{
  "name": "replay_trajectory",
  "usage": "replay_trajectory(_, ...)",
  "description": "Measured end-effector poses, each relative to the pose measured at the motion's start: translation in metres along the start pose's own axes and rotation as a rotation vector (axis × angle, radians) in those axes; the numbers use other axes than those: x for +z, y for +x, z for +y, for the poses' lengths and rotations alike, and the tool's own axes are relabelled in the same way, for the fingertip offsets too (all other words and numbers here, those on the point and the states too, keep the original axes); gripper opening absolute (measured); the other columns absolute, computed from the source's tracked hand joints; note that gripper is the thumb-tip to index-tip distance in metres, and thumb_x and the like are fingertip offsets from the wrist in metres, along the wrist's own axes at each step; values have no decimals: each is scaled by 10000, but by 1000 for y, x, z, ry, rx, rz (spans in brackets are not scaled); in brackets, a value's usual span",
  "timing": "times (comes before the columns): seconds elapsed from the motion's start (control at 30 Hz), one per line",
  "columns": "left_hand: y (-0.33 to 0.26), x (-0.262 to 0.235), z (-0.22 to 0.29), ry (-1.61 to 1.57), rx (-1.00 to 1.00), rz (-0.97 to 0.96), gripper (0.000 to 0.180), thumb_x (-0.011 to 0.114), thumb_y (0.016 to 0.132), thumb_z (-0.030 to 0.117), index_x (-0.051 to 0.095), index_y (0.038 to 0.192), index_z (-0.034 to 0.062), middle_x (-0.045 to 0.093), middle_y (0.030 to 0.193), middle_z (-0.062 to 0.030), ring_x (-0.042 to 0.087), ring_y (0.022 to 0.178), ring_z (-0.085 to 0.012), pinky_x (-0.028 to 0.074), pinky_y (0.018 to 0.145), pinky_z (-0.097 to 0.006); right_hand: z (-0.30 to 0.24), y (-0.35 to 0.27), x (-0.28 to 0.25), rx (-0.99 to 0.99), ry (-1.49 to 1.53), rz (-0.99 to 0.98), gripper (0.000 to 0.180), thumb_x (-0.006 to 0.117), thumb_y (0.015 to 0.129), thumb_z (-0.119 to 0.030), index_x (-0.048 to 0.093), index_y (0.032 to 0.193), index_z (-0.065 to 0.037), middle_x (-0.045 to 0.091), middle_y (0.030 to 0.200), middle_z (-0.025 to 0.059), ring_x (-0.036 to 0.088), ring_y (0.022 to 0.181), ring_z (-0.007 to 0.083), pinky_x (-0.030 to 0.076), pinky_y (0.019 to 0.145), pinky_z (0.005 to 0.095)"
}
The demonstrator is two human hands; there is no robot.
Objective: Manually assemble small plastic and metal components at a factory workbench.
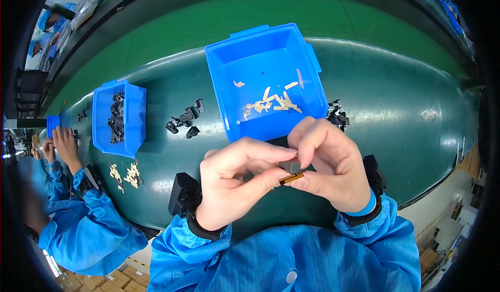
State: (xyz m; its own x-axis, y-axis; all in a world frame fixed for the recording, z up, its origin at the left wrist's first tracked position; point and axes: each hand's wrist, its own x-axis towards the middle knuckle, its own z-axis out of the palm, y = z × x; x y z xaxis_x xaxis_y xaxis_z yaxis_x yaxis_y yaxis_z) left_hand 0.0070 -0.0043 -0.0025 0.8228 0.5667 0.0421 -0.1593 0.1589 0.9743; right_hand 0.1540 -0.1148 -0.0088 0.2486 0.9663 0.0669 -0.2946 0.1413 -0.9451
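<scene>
My left hand [237, 177] and my right hand [330, 164] meet in front of my chest, just nearer than a large blue bin [224, 91]. Between their fingertips is a small grey block-like part with an amber-and-black strip [291, 178] along its near side. Both hands pinch it, thumbs at the strip and fingers at the far side. Its exact kind cannot be made out, and the fingers cover much of it. Inside the bin lie several pale cream strips [284, 103]. Black plastic pieces [337, 116] sit by the bin's right side, partly behind my right hand.
More black pieces [186, 118] lie left of the bin on the green tabletop [396, 120]. A smaller blue bin [136, 117] farther left holds many black parts, with cream strips [132, 176] in piles nearby. At the far left a co-worker in a blue sleeve [104, 198] works at the table.
</scene>
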Motion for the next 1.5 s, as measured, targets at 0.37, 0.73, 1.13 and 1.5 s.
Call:
replay_trajectory(0.37,2,3,9,635,376,36,246,751,729,-8,701,968,16,641,869,-98,610,745,-168,482,632,-258,-3,0,3,86,180,-44,268,686,810,-13,497,983,-89,477,947,-11,435,864,80,358,786,246)
replay_trajectory(0.73,-2,3,11,677,431,-9,282,729,739,-47,680,1011,8,637,886,-111,629,698,-159,501,597,-249,-1,1,2,61,291,-112,234,660,829,-24,500,986,-93,477,941,-9,438,860,92,359,778,252)
replay_trajectory(1.13,-1,7,12,652,417,-18,311,703,722,-124,666,1009,-8,645,922,-140,661,756,-185,535,640,-260,1,-1,3,187,581,-46,147,625,852,-53,499,923,-81,482,920,2,451,874,96,367,802,258)
replay_trajectory(1.5,-8,12,0,608,393,20,294,724,749,-77,601,1005,-4,653,947,-155,676,843,-209,549,700,-306,-5,-3,4,40,-48,67,142,589,805,33,489,857,-53,462,875,16,452,841,104,384,791,254)
